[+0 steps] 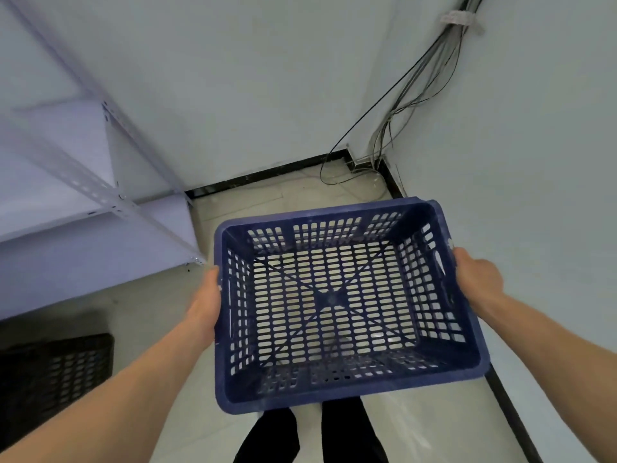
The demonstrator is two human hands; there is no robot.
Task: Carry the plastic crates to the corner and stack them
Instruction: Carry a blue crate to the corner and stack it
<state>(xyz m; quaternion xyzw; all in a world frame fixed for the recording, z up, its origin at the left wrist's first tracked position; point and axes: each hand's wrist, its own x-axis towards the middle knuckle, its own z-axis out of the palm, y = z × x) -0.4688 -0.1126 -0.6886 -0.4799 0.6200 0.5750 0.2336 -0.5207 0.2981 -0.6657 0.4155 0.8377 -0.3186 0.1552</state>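
Both hands, left hand [207,302] and right hand [478,272], grip the blue crate [340,305] by its side rims, near the corner [364,162]. Nothing stacked there yet (black crate [63,365] waits near left).

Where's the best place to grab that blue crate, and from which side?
Take the blue crate by its two short end walls, one hand from each side, as the left hand and right hand do now. Each end has a handle slot under the rim, and gripping both ends balances the wide open crate.
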